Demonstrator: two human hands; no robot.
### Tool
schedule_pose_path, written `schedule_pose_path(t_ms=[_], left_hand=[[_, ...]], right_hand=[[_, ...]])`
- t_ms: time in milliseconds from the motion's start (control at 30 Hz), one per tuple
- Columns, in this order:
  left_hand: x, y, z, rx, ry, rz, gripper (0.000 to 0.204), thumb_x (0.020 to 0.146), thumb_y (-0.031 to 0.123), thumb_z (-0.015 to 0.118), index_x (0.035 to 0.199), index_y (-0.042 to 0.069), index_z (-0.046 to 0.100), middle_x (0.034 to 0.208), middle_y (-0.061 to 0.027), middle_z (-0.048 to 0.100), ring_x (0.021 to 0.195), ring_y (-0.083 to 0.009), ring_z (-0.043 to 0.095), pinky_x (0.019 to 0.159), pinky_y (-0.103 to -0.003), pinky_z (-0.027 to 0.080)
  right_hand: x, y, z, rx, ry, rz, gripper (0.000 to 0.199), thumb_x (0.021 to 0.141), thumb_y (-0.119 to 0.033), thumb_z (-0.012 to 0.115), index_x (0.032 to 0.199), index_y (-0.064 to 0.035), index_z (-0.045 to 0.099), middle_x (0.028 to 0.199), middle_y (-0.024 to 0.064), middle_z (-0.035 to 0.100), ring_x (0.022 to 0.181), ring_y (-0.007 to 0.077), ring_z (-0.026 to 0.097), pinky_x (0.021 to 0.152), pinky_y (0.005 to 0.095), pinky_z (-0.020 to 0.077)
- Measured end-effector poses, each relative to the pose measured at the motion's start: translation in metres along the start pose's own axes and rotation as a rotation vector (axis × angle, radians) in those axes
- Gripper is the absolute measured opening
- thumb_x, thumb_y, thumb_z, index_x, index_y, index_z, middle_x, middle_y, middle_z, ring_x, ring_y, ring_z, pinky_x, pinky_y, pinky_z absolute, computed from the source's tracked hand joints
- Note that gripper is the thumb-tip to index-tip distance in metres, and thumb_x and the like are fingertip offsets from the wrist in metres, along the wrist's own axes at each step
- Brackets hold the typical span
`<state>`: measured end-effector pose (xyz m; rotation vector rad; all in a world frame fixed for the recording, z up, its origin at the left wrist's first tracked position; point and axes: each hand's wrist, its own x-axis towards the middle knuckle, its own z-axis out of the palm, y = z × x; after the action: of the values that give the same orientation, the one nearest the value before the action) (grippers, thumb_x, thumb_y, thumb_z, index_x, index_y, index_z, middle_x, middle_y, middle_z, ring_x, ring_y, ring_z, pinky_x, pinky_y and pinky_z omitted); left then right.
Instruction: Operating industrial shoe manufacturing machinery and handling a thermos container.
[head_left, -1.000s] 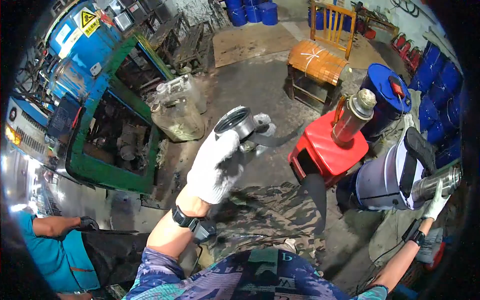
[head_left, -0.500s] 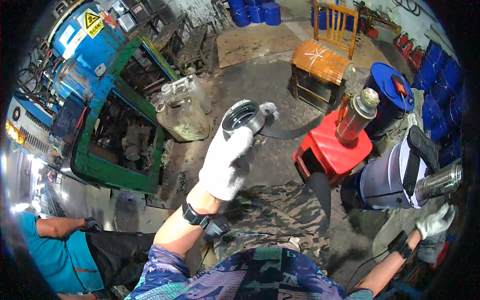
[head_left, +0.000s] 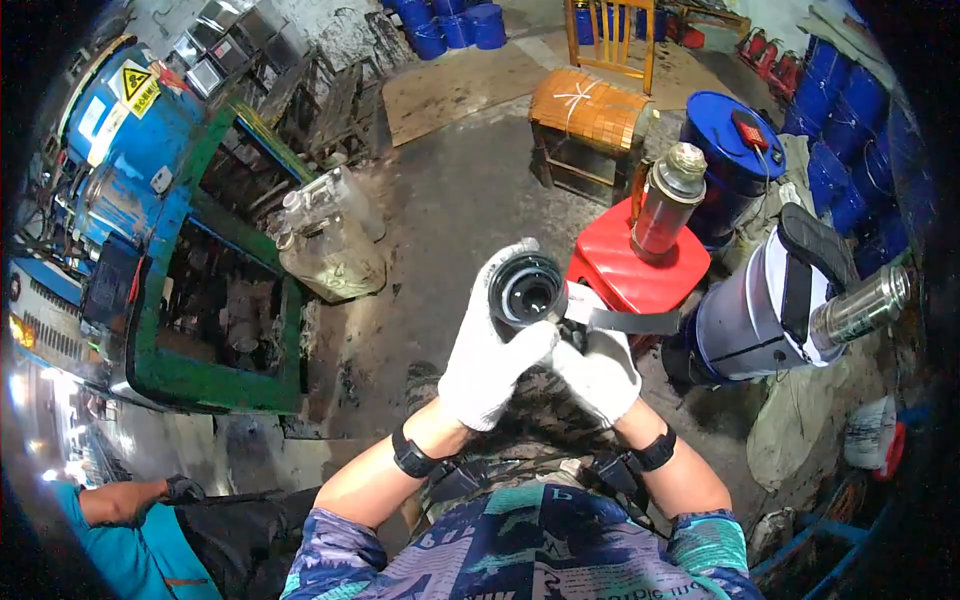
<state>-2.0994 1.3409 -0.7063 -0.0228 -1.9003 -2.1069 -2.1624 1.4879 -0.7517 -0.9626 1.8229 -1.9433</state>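
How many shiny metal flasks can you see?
2. One metal flask stands upright on the red stool. The other flask lies tilted on the grey bucket at the right. More could be hidden behind the clutter.

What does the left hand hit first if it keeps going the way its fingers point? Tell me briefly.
The left hand already grips the black round part. Its fingers point up and away; past the part, probably the red stool, though depth is unclear.
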Motion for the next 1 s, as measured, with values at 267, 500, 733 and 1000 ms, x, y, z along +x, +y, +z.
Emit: schedule_pose_path(t_ms=[267, 500, 733, 1000], left_hand=[[-0.008, -0.009, -0.011, -0.081, 0.002, -0.058, 0.084, 0.081, 0.017, 0.082, 0.151, 0.001, 0.037, 0.146, -0.0103, 0.050, 0.136, -0.0201, 0.047, 0.117, -0.036, 0.036], [-0.009, -0.002, -0.017, 0.057, -0.162, 0.006, 0.083, 0.078, 0.021, 0.085, 0.147, 0.002, 0.042, 0.155, -0.0146, 0.039, 0.142, -0.0243, 0.041, 0.119, -0.039, 0.033], [-0.011, -0.014, -0.018, 0.299, -0.061, 0.103, 0.084, 0.073, 0.022, 0.089, 0.143, 0.002, 0.047, 0.149, -0.0168, 0.045, 0.139, -0.0288, 0.046, 0.117, -0.040, 0.036], [0.003, -0.032, -0.002, 0.406, -0.062, 0.069, 0.074, 0.072, 0.026, 0.091, 0.133, 0.002, 0.056, 0.142, -0.0156, 0.053, 0.133, -0.0271, 0.051, 0.113, -0.040, 0.040]], right_hand=[[0.003, 0.009, 0.004, 0.050, 0.009, -0.050, 0.050, 0.089, -0.011, 0.069, 0.136, -0.0014, 0.054, 0.119, 0.0071, 0.065, 0.108, 0.0152, 0.061, 0.094, 0.0323, 0.0498], [-0.004, 0.033, -0.016, 0.238, -0.184, 0.125, 0.051, 0.090, -0.016, 0.071, 0.136, 0.0000, 0.054, 0.120, 0.0097, 0.067, 0.109, 0.0184, 0.062, 0.095, 0.0337, 0.0493], [-0.001, 0.001, -0.006, -0.313, -0.095, 0.027, 0.062, 0.081, -0.009, 0.056, 0.140, 0.0057, 0.049, 0.131, 0.0243, 0.062, 0.125, 0.0352, 0.057, 0.110, 0.0391, 0.0424], [0.025, 0.004, -0.045, -0.624, -0.534, 0.270, 0.040, 0.084, -0.016, 0.064, 0.122, -0.0019, 0.066, 0.104, 0.0172, 0.072, 0.097, 0.0293, 0.070, 0.088, 0.0371, 0.0545]])
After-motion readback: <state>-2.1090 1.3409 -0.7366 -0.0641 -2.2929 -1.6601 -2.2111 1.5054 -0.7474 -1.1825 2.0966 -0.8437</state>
